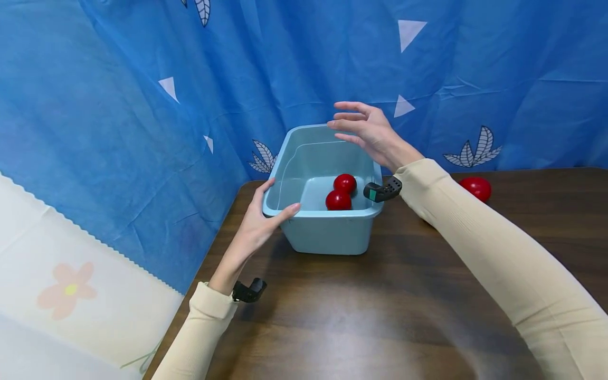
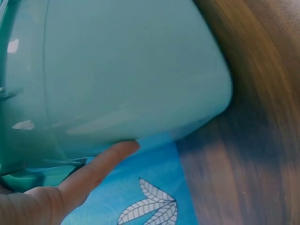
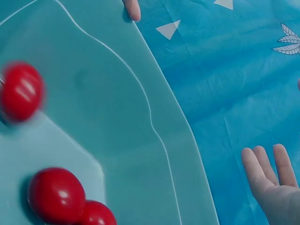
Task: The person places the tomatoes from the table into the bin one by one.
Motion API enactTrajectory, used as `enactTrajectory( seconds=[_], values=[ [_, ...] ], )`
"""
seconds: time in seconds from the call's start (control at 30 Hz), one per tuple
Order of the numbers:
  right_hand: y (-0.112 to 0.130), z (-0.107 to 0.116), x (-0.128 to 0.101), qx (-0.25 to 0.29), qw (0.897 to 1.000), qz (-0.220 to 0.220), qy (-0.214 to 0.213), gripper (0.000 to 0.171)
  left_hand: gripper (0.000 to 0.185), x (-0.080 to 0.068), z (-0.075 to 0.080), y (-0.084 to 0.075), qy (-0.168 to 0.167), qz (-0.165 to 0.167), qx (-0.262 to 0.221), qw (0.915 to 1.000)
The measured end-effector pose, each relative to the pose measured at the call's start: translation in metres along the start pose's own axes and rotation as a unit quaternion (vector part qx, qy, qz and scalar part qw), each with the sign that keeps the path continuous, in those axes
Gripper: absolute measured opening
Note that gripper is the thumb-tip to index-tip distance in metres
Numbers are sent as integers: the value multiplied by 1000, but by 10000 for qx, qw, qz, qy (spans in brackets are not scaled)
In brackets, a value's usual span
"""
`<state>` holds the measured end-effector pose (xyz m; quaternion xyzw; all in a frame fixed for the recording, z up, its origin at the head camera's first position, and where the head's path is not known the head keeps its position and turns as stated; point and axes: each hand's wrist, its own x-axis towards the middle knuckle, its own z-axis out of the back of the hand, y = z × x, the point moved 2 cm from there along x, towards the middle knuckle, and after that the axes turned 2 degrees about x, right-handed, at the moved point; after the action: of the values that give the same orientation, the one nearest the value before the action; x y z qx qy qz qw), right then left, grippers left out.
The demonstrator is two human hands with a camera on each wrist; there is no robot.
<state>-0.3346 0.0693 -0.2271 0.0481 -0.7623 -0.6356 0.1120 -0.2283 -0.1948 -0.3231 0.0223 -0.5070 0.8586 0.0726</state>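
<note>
A light blue plastic bin [image 1: 328, 232] stands on the table. My left hand [image 1: 256, 224] grips its near left corner, thumb over the rim. One finger [image 2: 101, 168] lies along the outer wall in the left wrist view. My right hand [image 1: 368, 129] hovers over the bin's far right part, fingers spread and holding nothing. Two glossy red balls [image 1: 339, 200] touch each other inside the bin. The right wrist view shows a third red ball [image 3: 22, 92], blurred, over the bin floor; in the head view it cannot be seen.
Another glossy red round thing [image 1: 476, 188] lies on the dark wooden table [image 1: 342, 316], right of the bin and partly behind my right sleeve. A blue patterned curtain [image 1: 304, 63] hangs close behind the bin. Pale flowered cloth [image 1: 95, 311] lies beyond the table's left edge.
</note>
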Motion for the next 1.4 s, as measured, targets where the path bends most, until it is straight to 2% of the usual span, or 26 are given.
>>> enactTrajectory(
  seconds=[0.13,0.3,0.43,0.6,0.83,0.97,1.1,1.23,1.4],
  values=[
    [-2,4,-4,-171,9997,-7,153,65,93,-1,1,1,-4,10,28,10000],
    [-3,20,-14,-75,9999,-59,143,64,93,1,-1,1,60,-29,9,10000],
    [-1,40,-30,-150,9998,-83,112,64,93,3,-4,-1,75,-111,-39,9999],
    [-3,71,-51,-553,9984,-122,-7,69,92,6,-2,-2,101,-162,-38,9998],
    [-24,108,-66,-915,9947,-345,-317,72,91,3,10,4,47,-88,74,9999],
    [-39,128,-74,-1609,9852,-382,-452,72,92,2,14,8,3,-28,75,10000],
    [-58,149,-83,-2244,9716,-525,-544,70,92,1,15,9,-20,23,106,9999],
    [-77,166,-93,-2495,9638,-692,-635,72,94,2,15,9,1,37,163,9999],
    [-96,174,-102,-2754,9569,-727,-571,76,93,1,15,9,-29,0,129,9999]
  ],
)
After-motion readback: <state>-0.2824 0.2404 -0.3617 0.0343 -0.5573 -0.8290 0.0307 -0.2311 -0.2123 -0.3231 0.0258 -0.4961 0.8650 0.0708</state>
